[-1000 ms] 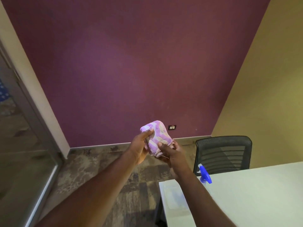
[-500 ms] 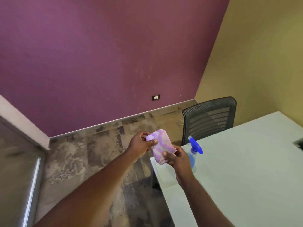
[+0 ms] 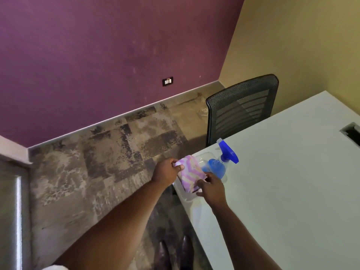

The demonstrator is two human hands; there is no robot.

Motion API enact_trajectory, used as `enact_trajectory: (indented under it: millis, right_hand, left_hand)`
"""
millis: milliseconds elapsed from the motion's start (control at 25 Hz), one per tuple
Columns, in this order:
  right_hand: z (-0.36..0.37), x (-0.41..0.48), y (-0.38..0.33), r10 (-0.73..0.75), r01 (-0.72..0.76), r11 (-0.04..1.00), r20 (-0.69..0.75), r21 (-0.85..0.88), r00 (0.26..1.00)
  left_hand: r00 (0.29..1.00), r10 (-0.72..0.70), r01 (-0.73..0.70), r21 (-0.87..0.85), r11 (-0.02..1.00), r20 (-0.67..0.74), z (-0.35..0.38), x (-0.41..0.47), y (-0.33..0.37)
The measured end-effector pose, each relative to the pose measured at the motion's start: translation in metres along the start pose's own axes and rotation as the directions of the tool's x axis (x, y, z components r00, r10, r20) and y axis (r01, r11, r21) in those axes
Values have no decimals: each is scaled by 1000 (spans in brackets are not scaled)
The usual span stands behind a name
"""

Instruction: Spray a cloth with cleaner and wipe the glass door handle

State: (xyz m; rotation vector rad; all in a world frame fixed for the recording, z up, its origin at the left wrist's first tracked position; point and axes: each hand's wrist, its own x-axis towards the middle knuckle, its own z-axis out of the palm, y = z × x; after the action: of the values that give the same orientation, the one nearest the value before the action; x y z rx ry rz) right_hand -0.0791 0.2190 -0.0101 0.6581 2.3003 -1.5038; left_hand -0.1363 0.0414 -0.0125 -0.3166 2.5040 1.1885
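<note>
Both hands — left hand, right hand — pinch the folded cloth (fingers closed on it).

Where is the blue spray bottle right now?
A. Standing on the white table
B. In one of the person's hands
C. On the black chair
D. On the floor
A: the spray bottle stands on the white table near its corner, while both the left hand and right hand hold the pink striped cloth instead.
</note>
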Motion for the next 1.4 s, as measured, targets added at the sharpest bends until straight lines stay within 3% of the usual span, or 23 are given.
enact_trajectory:
  millis: [240,440,560,720,840,1000,1120,1240,1400]
  right_hand:
    - [9,16,13,32,-5,924,66,-382,997]
    - [9,29,9,127,-22,758,116,-652,985]
    - [13,36,8,77,119,583,200,-804,977]
    - [19,38,14,-4,175,418,191,-891,982]
    - [23,40,18,-53,209,324,203,-923,978]
    - [26,40,19,-64,219,295,209,-930,976]
    - [23,34,18,-78,213,335,198,-918,977]
    - [20,23,12,-171,222,345,171,-912,970]
    - [17,2,-9,-308,330,357,223,-874,925]
  left_hand:
    - [997,68,-73,237,969,32,16,16,-8]
    - [987,132,-162,442,882,96,27,12,-9]
    - [959,205,-283,573,769,198,35,6,-8]
    - [915,259,-402,757,515,309,45,-1,-6]
    - [909,231,-416,794,444,347,51,-2,-7]
    - [908,244,-419,783,460,342,53,-3,-10]
    - [912,292,-407,729,550,289,51,-10,-14]
    - [924,320,-376,644,666,209,43,-21,-16]
    - [936,326,-334,639,693,134,19,-44,-10]
